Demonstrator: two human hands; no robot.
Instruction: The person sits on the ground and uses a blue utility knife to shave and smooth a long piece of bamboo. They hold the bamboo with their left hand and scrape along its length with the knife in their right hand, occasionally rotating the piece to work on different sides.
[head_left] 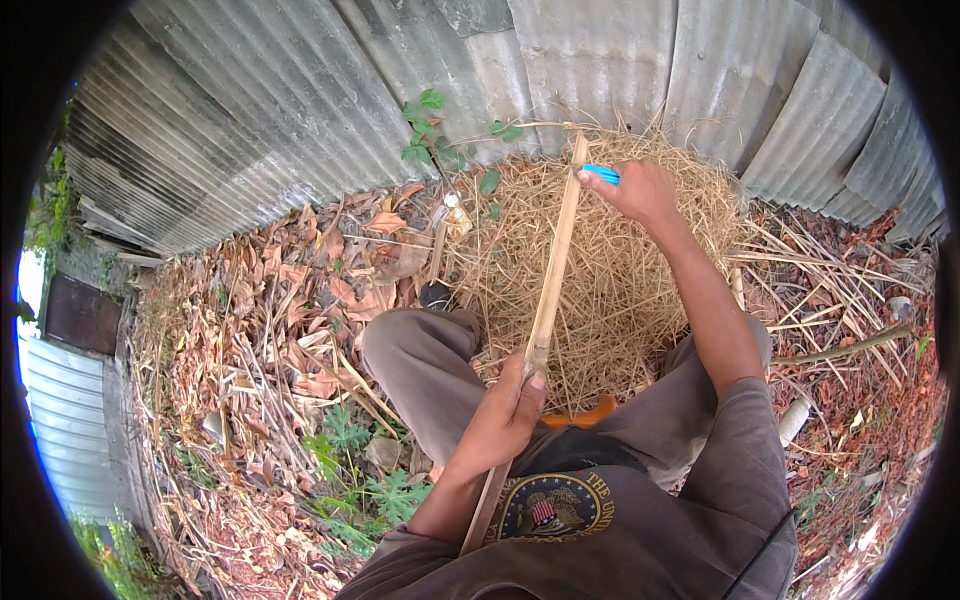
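A long pale bamboo strip (553, 270) runs from my lap up toward the metal wall. My left hand (505, 415) is closed around its lower part, thumb on top. My right hand (637, 190) is stretched out near the strip's far end and grips a small tool with a blue handle (601, 173), which touches the strip's edge. The blade is hidden. I sit with my knees apart in grey-brown trousers (425, 365).
A heap of thin bamboo shavings (620, 290) lies between my legs. A corrugated metal wall (300, 90) curves behind it. Dry leaves (290, 300) and sticks cover the ground on the left and right. Small green plants (365, 480) grow by my left knee.
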